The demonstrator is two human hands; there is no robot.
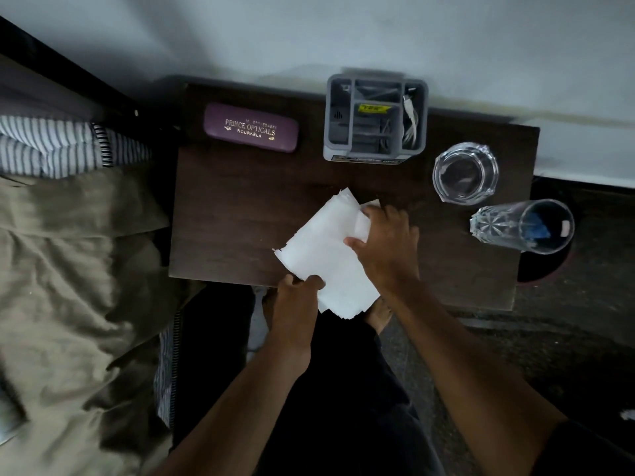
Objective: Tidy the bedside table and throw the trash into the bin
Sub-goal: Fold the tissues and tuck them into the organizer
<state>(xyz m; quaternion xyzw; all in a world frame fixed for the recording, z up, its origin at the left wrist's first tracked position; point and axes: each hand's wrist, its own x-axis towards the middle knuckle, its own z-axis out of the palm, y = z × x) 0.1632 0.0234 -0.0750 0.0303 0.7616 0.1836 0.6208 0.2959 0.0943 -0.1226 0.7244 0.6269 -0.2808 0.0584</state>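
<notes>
A sheet of white paper with torn edges hangs over the front edge of the dark wooden bedside table. My left hand pinches its near left edge. My right hand grips its right side, thumb on top and fingers curled over the far corner. A dark round bin shows on the floor to the right, partly hidden by the table and a glass.
On the table stand a purple spectacle case, a grey organiser with cables, a glass ashtray and a tall cut glass. A bed with olive bedding lies left. The white wall is behind.
</notes>
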